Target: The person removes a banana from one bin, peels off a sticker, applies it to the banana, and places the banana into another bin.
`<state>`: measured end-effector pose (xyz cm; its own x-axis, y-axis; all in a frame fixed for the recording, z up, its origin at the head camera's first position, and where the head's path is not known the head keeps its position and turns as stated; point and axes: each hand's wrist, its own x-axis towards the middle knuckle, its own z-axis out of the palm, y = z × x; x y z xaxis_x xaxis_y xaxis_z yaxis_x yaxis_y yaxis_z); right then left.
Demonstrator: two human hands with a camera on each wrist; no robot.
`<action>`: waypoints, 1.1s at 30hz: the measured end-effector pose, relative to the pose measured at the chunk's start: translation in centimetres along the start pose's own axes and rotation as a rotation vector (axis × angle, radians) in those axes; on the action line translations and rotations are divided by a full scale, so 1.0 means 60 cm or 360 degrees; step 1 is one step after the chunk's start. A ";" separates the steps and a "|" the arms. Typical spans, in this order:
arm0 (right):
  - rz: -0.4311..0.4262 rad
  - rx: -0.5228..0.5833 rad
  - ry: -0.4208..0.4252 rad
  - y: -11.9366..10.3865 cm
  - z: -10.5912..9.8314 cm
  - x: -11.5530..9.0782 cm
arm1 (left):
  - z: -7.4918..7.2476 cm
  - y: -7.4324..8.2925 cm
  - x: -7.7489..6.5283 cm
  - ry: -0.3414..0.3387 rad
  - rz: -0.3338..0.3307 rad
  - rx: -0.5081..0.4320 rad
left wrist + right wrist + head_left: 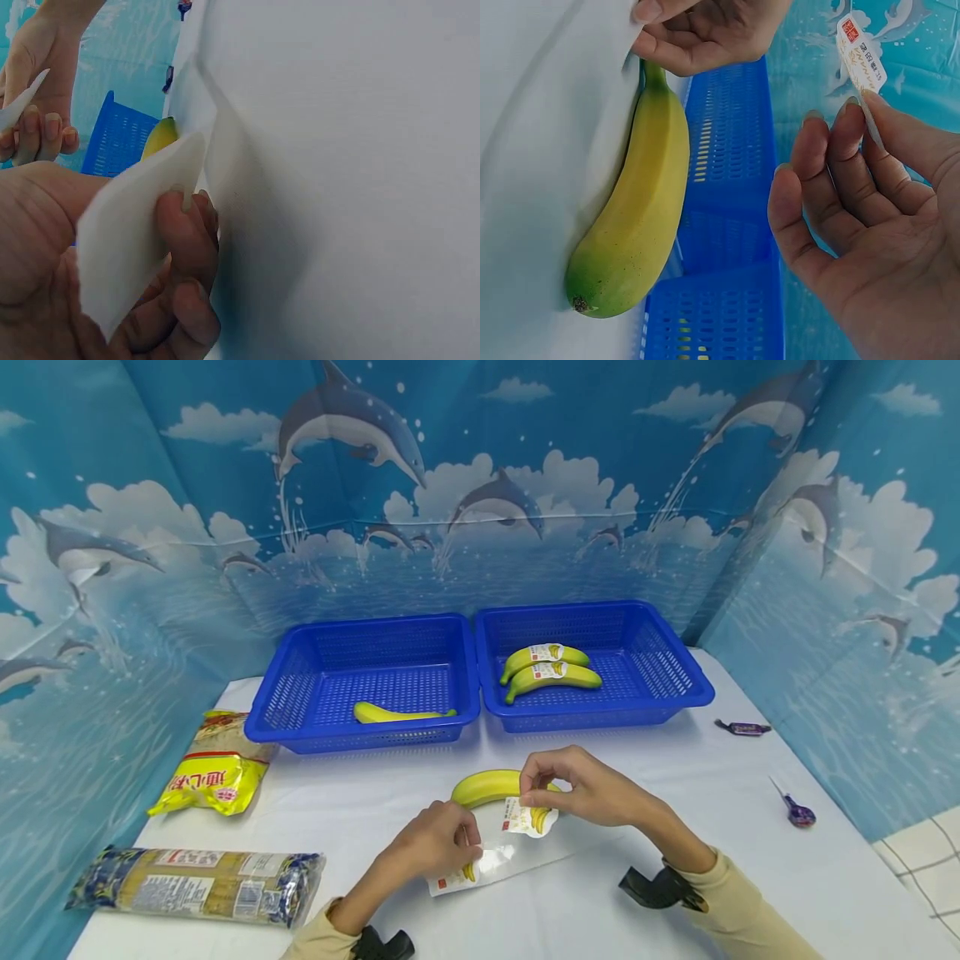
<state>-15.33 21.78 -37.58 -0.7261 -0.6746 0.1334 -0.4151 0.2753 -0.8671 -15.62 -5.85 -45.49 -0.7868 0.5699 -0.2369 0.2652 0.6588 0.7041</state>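
In the head view my left hand (pixel 435 845) pinches the edge of a white, glossy sticker sheet (pixel 501 858), which still bears a printed banana label near its left end. Between thumb and fingertips, my right hand (pixel 592 787) holds a white sticker (pixel 528 817) with a banana picture, raised apart from the sheet. Just beyond both hands a yellow banana (pixel 487 787) with greenish ends lies on the table, partly hidden by the right hand. The right wrist view shows the sticker (pixel 861 64) held by one edge, its printed side visible.
The left blue basket (pixel 360 742) holds one banana (pixel 401 713); the right blue basket (pixel 592 720) has two labelled bananas (pixel 553 675). A yellow snack bag (pixel 213 768) and a long noodle pack (pixel 198 883) lie at left. At right are a wrapped candy (pixel 742 728) and a lollipop (pixel 799 814).
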 end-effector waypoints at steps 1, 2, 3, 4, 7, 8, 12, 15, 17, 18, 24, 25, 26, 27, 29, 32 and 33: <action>-0.0002 0.0001 -0.0001 0.000 0.000 0.001 | 0.001 0.000 -0.001 0.0007 -0.0028 0.0029; -0.0004 0.0002 -0.0001 -0.001 0.000 0.001 | -0.006 0.018 -0.011 0.0021 -0.0051 0.0061; -0.0007 0.0003 -0.0002 -0.001 0.000 0.002 | -0.009 0.027 -0.017 0.0032 -0.0073 0.0082; -0.0010 0.0000 -0.0002 -0.001 0.000 0.003 | -0.015 0.044 -0.028 0.0049 -0.0098 0.0114; -0.0003 0.0005 -0.0007 0.000 0.000 0.007 | -0.024 0.070 -0.042 0.0105 -0.0144 0.0266; 0.0003 0.0005 -0.0011 -0.001 0.000 0.009 | -0.026 0.074 -0.045 0.0123 -0.0149 0.0317; 0.0048 -0.0010 -0.0039 0.000 -0.003 0.020 | -0.036 0.086 -0.053 0.0204 -0.0130 0.0468; 0.0069 -0.0037 -0.0060 0.000 -0.006 0.031 | -0.048 0.090 -0.058 0.0213 -0.0096 0.0436; 0.0057 -0.0049 -0.0071 0.001 -0.009 0.037 | -0.060 0.090 -0.061 0.0230 -0.0011 0.0326; 0.0042 -0.0050 -0.0078 0.002 -0.010 0.041 | -0.065 0.090 -0.061 0.0257 0.0060 0.0244; -0.0024 -0.0039 -0.0092 0.010 -0.013 0.052 | -0.081 0.081 -0.049 0.0530 0.0465 -0.0229; -0.0021 -0.0045 -0.0088 0.012 -0.013 0.053 | -0.080 0.081 -0.046 0.0566 0.0481 -0.0271; -0.0015 -0.0052 -0.0084 0.014 -0.012 0.054 | -0.078 0.080 -0.043 0.0594 0.0490 -0.0304; -0.0011 -0.0060 -0.0079 0.015 -0.012 0.055 | -0.076 0.080 -0.040 0.0612 0.0485 -0.0330; -0.0006 -0.0073 -0.0066 0.020 -0.012 0.055 | -0.070 0.081 -0.034 0.0637 0.0474 -0.0366; -0.0007 -0.0080 -0.0051 0.025 -0.010 0.057 | -0.063 0.082 -0.028 0.0670 0.0451 -0.0389; -0.0007 -0.0080 -0.0047 0.027 -0.009 0.057 | -0.062 0.082 -0.026 0.0677 0.0445 -0.0394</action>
<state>-18.78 20.31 -38.27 -0.7081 -0.6954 0.1222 -0.4455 0.3058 -0.8415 -15.14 -5.32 -39.18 -0.8741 0.4247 0.2357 0.3977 0.3472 0.8493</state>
